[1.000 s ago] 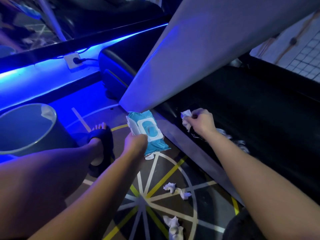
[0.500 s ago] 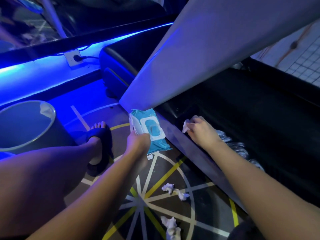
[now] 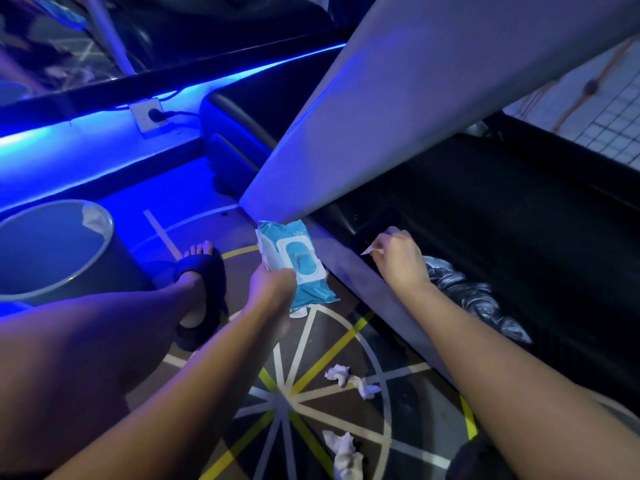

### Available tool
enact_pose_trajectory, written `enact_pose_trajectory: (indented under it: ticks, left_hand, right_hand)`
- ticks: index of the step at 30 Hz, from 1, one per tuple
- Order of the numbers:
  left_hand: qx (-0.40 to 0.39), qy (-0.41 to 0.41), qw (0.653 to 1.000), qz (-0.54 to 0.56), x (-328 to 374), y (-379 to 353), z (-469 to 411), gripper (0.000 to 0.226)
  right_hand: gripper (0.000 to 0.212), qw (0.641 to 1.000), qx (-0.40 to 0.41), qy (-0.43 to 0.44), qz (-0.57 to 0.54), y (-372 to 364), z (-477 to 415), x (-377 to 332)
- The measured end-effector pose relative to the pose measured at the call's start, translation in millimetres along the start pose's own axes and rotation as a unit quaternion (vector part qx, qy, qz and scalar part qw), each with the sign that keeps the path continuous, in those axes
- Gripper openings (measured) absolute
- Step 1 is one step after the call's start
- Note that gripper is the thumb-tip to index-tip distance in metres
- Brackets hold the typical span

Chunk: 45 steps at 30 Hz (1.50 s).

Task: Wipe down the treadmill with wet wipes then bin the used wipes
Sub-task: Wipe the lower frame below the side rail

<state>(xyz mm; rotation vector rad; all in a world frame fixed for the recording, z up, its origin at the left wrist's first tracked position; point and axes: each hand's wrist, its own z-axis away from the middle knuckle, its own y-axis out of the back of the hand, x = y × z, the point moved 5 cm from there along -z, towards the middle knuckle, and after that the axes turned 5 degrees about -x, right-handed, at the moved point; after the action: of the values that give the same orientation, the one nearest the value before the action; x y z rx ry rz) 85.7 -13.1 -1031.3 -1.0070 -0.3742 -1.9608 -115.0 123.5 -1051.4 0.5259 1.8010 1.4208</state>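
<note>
The left hand [image 3: 273,285] grips the wipes pack [image 3: 294,263] (handy for refills) while the right hand [image 3: 401,259] pinches a wipe [image 3: 370,251] against the treadmill [image 3: 485,202].

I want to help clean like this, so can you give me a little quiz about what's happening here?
1. True or false: the left hand holds the blue wipes pack.
2. What does the right hand pinch? A) a white wipe B) a sponge C) a bottle
3. Fill in: the crumpled wipes lie on the ____.
Key: 1 true; 2 A; 3 floor.
</note>
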Motion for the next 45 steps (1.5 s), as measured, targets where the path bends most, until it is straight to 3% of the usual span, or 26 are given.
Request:
enact_pose_trajectory:
  ticks: [7,15,19,21,26,29,32,37,39,41,43,45]
  left_hand:
    - [-0.003,0.001,1.0,-0.004,1,0,2,0.04]
    - [-0.017,0.004,1.0,-0.001,-3,1,2,0.046]
    - [-0.009,0.006,1.0,-0.005,1,-1,5,0.041]
    - [-0.006,0.013,1.0,-0.011,1,-2,6,0.042]
    - [-0.008,0.023,1.0,-0.015,-3,-4,3,0.046]
    - [-0.011,0.016,1.0,-0.019,-5,0,4,0.045]
    - [-0.011,0.006,1.0,-0.01,-3,3,7,0.043]
    - [-0.003,0.004,1.0,-0.002,3,0,10,0.038]
    - [0.001,0.01,1.0,-0.011,2,-3,7,0.041]
    - [0.006,0.008,1.0,-0.025,0,-6,4,0.038]
    - [0.009,0.009,0.999,-0.032,-1,-8,2,0.036]
    - [0.007,0.012,1.0,-0.027,-3,-7,1,0.04]
  right_hand:
    - [0.014,0.999,-0.001,0.022,0.043,0,0,-1]
    - [0.014,0.998,0.018,-0.052,0.0,-4,-4,5]
    - [0.002,0.995,0.019,0.035,0.089,-3,3,-7]
    - [0.017,0.987,0.026,0.084,0.138,-2,8,-11]
    - [0.028,0.982,0.006,0.112,0.155,1,10,-12]
    - [0.019,0.977,-0.037,0.138,0.158,2,5,-7]
    - [0.009,0.98,-0.051,0.112,0.153,-1,3,-2]
    - [0.017,0.977,-0.085,0.115,0.16,16,-1,4]
    - [0.014,0.992,-0.032,0.068,0.104,43,-4,22]
    - [0.012,0.999,0.017,-0.039,0.005,69,-6,53]
    - [0.013,0.987,0.012,-0.132,-0.094,80,-7,77]
    - [0.008,0.976,-0.002,-0.161,-0.147,79,-4,82]
